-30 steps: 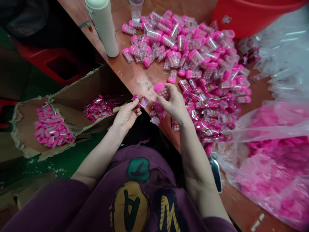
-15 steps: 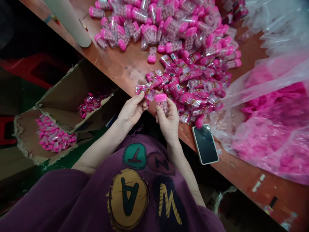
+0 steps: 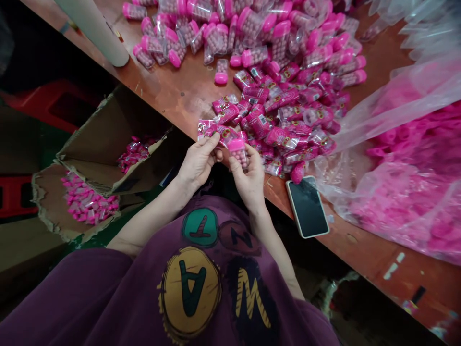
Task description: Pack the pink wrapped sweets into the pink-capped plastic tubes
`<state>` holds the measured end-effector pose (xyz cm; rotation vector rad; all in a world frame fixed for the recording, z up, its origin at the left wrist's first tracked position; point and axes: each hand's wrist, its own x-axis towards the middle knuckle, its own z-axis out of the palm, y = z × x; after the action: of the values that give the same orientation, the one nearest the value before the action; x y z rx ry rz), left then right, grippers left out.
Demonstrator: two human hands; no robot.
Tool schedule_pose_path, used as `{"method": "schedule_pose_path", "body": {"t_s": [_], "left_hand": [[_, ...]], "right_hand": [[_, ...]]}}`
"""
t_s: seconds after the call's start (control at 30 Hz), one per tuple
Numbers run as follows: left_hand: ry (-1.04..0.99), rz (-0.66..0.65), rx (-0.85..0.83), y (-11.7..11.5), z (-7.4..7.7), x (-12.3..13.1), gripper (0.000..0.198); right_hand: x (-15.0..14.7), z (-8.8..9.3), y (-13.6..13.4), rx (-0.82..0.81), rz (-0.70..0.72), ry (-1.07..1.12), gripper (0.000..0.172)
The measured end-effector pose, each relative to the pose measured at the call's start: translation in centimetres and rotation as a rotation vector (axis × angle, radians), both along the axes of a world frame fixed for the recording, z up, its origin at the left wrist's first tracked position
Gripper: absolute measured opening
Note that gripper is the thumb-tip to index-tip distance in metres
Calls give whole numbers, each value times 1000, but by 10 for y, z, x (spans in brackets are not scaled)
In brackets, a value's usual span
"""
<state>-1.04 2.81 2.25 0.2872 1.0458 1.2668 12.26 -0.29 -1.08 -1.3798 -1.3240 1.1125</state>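
My left hand [image 3: 198, 162] pinches a small pink printed plastic sleeve [image 3: 210, 129] at the table's near edge. My right hand [image 3: 248, 177] grips a little clear bottle with a pink cap [image 3: 238, 150], full of pink candy balls, held upright right next to the sleeve. Both hands hover over the edge of the brown table [image 3: 169, 93]. Just beyond them lies a heap of pink sleeves [image 3: 273, 120], and farther back a pile of pink-capped bottles [image 3: 230, 33].
A black phone [image 3: 307, 206] lies face up on the table by my right wrist. Clear bags of pink items [image 3: 406, 173] fill the right side. A torn cardboard box [image 3: 104, 149] holding pink packed pieces stands at the lower left. A white cylinder [image 3: 95, 31] stands at the table's far left.
My right hand picked up a bottle from the table and brought it toward my body beside the sleeve in my left hand. The view tilted down, revealing the phone.
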Motion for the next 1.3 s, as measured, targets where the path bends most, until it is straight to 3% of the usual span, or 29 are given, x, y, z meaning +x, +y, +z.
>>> {"method": "schedule_pose_path", "body": {"t_s": [0.17,0.5,0.6,0.77,0.83,0.97,1.07,1.2,1.3], "left_hand": [[-10,-58,-1,0,0,-1,24],[-70,-156,-51,0,-5,7,26],[-66,-209,-63,-1,-7,6,27],[-39,-299,-97,-2,-7,-2,28],[-2,-283,-87,-3,-8,-1,26],[125,-119,-44,-8,-11,6,30],[83,-136,-45,-11,-12,11,30],[10,-220,-51,-12,-12,7,36],[13,-264,-21,-12,-14,0,38]], "right_hand": [[3,-4,1,-45,64,93,56],[4,-5,-2,27,123,-124,69],[4,-4,-2,22,112,-19,66],[3,-3,-2,-189,203,201,63],[2,-6,-3,-122,174,121,64],[1,-13,-6,8,104,-133,68],[1,-13,-5,-47,111,16,67],[2,-5,-3,-293,191,396,66],[3,-4,-3,-307,209,429,65]]}}
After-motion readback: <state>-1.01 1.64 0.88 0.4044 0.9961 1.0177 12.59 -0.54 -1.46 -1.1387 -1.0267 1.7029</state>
